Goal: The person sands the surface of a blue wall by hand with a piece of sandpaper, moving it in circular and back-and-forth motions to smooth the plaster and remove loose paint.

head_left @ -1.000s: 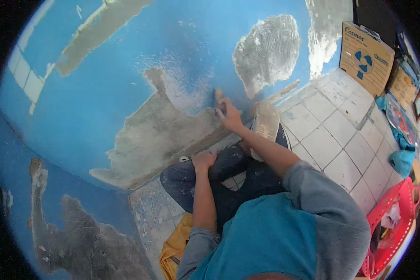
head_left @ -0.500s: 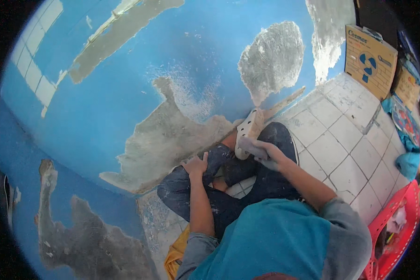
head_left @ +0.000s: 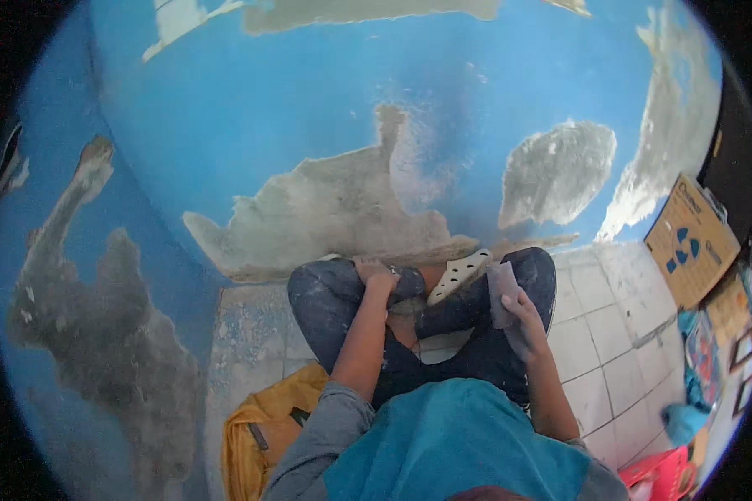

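I sit cross-legged in dark trousers [head_left: 322,305] facing a blue wall with bare grey cement patches [head_left: 326,204]. My right hand [head_left: 522,321] is closed round a greyish, flat rectangular piece of sandpaper [head_left: 501,292], held upright above my right thigh. My left hand [head_left: 376,272] lies on my lower leg with its fingers spread a little, holding nothing. Between the two hands a cream clog with dark holes [head_left: 459,277] shows on my foot, close to the foot of the wall.
Paint flakes [head_left: 251,334] litter the tiled floor at left, near a yellow cloth bag [head_left: 263,422]. To the right stand a cardboard box [head_left: 692,242], a teal cloth [head_left: 685,423] and a red plastic basket [head_left: 664,476]. An oval cement patch [head_left: 558,175] marks the wall.
My view has swung left. My right hand has drawn back from the clog and turned the sandpaper upright. The left hand stays on my leg.
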Demonstrator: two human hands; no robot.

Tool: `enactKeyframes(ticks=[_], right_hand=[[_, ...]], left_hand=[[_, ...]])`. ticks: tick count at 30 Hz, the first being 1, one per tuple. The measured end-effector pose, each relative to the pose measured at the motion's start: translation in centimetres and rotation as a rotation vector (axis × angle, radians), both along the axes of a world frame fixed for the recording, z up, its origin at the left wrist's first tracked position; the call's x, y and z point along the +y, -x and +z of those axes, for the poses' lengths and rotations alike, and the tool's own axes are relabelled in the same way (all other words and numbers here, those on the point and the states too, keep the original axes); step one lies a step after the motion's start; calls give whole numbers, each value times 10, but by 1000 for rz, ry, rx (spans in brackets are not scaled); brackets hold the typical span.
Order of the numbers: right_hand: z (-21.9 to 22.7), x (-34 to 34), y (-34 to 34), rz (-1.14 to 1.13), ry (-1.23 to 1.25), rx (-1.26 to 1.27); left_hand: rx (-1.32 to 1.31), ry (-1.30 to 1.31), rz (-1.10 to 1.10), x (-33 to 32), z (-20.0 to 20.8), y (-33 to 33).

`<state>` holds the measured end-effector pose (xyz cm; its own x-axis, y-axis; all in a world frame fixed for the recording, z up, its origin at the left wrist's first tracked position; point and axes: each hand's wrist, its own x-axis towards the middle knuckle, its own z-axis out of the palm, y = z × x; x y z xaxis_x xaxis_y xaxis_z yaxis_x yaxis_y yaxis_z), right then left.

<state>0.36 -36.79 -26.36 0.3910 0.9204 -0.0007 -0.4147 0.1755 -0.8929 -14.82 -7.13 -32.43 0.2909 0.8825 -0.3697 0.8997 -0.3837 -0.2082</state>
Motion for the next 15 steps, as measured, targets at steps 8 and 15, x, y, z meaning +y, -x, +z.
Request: enactKeyframes(ticks=[8, 15], right_hand=[[31, 29, 10, -154, -26, -232], [39, 107, 29, -183, -106, -490]], left_hand=[[-6, 88, -105, -31, -5, 1], [-469, -304, -284, -7, -53, 30]])
